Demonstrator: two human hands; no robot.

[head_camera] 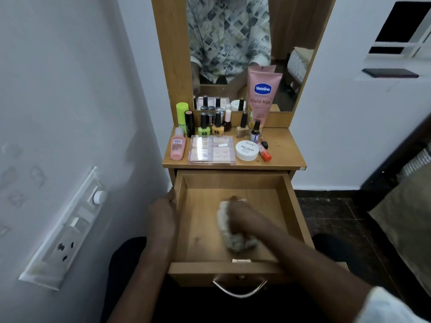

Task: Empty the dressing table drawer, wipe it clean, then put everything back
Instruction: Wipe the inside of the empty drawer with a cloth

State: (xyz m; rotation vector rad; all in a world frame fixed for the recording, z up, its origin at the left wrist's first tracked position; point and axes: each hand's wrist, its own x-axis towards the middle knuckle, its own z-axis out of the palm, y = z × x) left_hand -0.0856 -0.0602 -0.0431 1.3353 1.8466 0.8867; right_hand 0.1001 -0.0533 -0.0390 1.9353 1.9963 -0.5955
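Observation:
The wooden drawer is pulled out and holds nothing but a pale cloth. My right hand presses that cloth on the drawer floor, blurred by motion. My left hand grips the drawer's left wall from outside. On the dressing table top stand the cosmetics: a pink Vaseline tube, several nail polish bottles, a clear case of press-on nails, a white nail polish remover tub, a pink bottle and an orange tube.
A mirror rises behind the table top. A switch and socket panel is on the white wall at left. A metal handle hangs on the drawer front. Bedding lies at right over dark floor.

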